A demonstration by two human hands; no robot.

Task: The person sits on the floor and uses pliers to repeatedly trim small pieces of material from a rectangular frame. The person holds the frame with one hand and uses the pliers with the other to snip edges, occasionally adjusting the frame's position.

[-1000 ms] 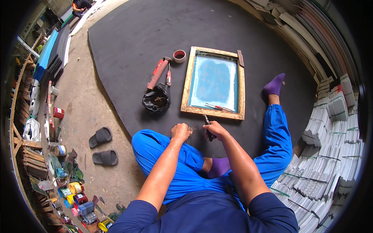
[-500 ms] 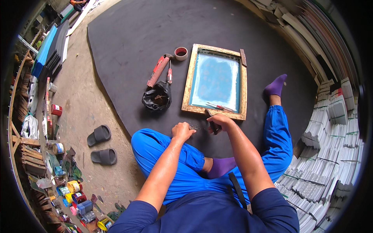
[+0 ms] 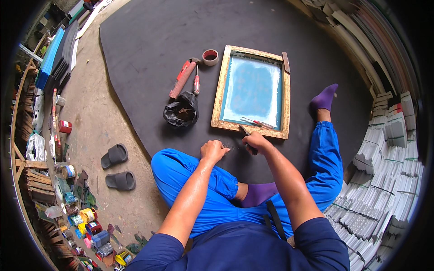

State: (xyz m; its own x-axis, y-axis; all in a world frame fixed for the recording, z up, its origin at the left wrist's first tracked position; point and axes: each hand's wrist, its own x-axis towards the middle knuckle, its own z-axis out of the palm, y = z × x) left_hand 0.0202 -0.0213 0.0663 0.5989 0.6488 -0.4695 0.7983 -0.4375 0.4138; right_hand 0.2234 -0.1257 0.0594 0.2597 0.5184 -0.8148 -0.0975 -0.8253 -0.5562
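From where I stand, the person sits on a wide black mat [image 3: 149,54], one leg folded in and the other stretched out to the right, with both hands low in front. The right hand [image 3: 256,142] is wrapped around a dark tool [image 3: 244,130], whose tip points up at the lower edge of a worn wooden frame [image 3: 285,108]; I can't tell whether the two touch. The left hand [image 3: 214,151] is drawn narrow, fingers curled in, and I can't make out whether anything is pinched there. Between the hands, a scatter of small pale bits [image 3: 230,147] lies on the mat. The frame lies flat just beyond, around a blue panel [image 3: 253,88] with whitish edges, and a thin red-handled tool [image 3: 258,122] rests along its near end. At the frame's far right corner sits a brown strip [image 3: 286,62]. To the left of it stand a roll of tape [image 3: 210,63], a long red piece [image 3: 181,81], a screwdriver [image 3: 196,85] and an open black plastic bag [image 3: 174,118]. Off the mat, two dark sandals [image 3: 115,156] lie on the floor [image 3: 97,97].
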